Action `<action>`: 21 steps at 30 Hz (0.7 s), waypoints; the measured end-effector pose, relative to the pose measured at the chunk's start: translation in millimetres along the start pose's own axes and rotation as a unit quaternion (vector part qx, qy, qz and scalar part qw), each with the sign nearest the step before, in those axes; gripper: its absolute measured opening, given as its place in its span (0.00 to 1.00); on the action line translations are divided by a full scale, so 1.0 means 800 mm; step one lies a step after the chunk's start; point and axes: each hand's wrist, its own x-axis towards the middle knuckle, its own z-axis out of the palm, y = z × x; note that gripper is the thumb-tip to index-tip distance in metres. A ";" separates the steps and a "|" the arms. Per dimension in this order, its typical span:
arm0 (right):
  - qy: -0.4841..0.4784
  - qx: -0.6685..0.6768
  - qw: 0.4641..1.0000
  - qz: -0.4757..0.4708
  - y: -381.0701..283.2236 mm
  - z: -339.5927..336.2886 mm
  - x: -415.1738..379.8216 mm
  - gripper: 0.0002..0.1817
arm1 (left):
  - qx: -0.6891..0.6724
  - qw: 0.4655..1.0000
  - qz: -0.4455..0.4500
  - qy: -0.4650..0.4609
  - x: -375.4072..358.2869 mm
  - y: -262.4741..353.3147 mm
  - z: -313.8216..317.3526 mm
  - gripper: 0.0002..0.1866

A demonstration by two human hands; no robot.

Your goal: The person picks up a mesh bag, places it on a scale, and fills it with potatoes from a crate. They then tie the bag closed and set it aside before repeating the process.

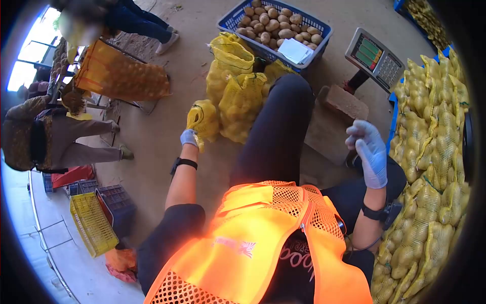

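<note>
My left hand, in a pale glove, is closed on the top of a small yellow mesh bag that bulges near the ground. Right beside that bag stand larger yellow mesh bags of potatoes, some with open tops. My right hand, also gloved, is raised over my bent knee with its fingers loosely curled and apart, and nothing shows in it. Past it is a digital scale display on a post.
A blue crate of potatoes with papers on it stands ahead. Filled mesh sacks are stacked along my right. To the left are a large orange sack, a yellow crate and two people standing.
</note>
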 end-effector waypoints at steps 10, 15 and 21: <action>0.000 -0.357 0.929 0.101 0.210 -0.077 -0.020 0.19 | 0.063 0.995 0.030 -0.071 -0.019 -0.018 0.031 0.13; -0.040 -0.366 0.924 0.104 0.218 -0.067 -0.029 0.25 | 0.371 0.913 0.167 0.023 -0.069 -0.046 0.072 0.23; -0.141 -0.486 0.851 0.144 0.193 -0.046 -0.041 0.27 | 0.540 0.794 0.263 0.088 -0.168 -0.097 0.091 0.28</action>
